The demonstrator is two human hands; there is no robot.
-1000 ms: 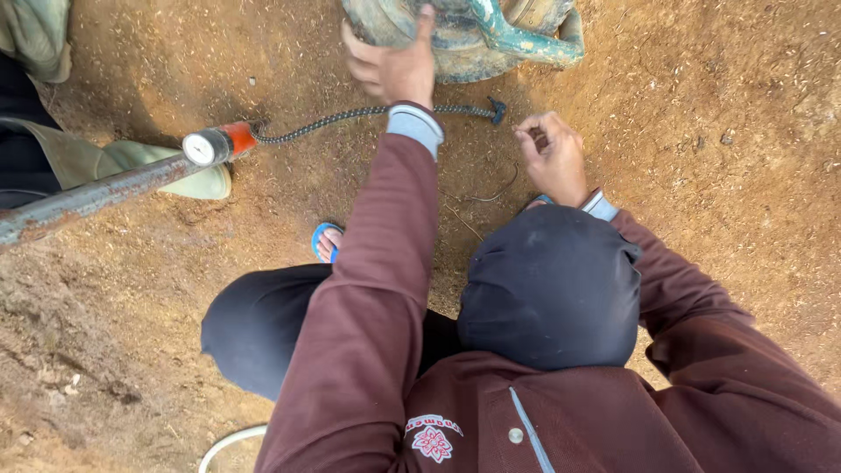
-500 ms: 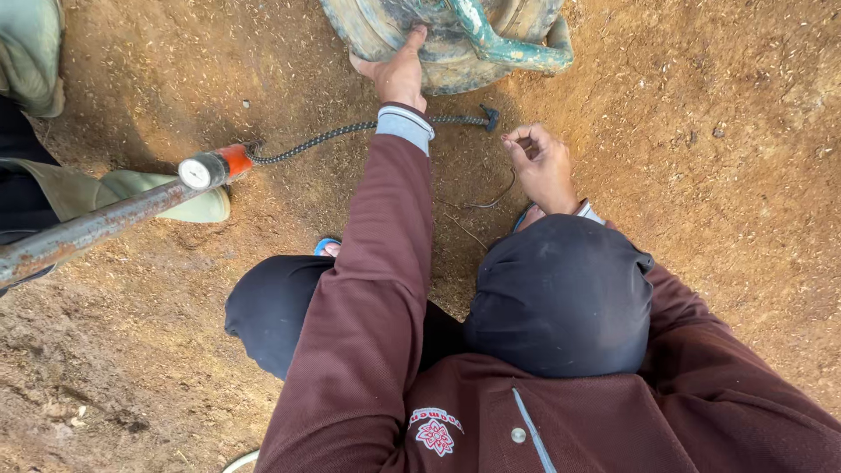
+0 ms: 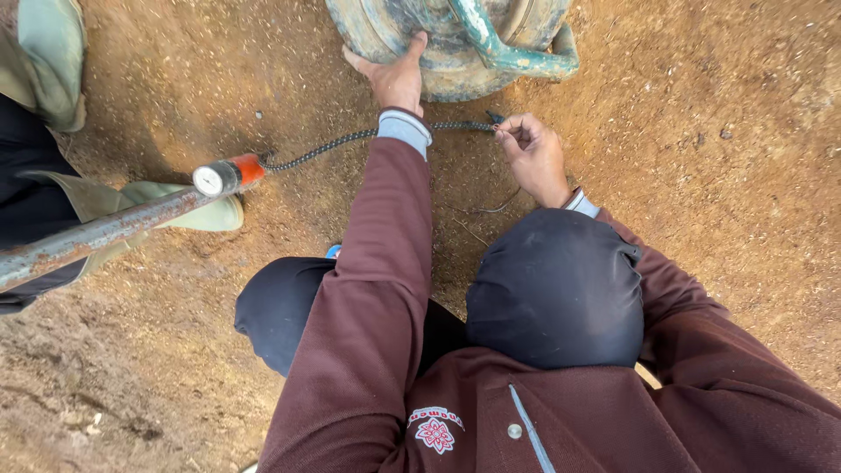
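I squat on bare reddish earth in a maroon jacket and dark trousers. My left hand (image 3: 396, 77) lies flat on the worn tyre of a small wheel (image 3: 438, 74) held in a teal metal frame (image 3: 499, 52) at the top of the view. My right hand (image 3: 533, 153) pinches the tip of a black braided hose (image 3: 350, 140) just below the wheel. The hose runs left under my left sleeve to a rusty pump tube (image 3: 105, 232) with an orange collar and a small round gauge (image 3: 210, 180).
Another person stands at the left edge, showing a pale green shoe (image 3: 184, 210) and dark trousers beside the pump. My knees (image 3: 552, 289) fill the lower middle. Loose soil with small stones (image 3: 727, 201) surrounds everything.
My right hand has moved up from the ground to the hose tip below the wheel and closed on it. My left hand stays on the tyre. The wheel now sits lower in view.
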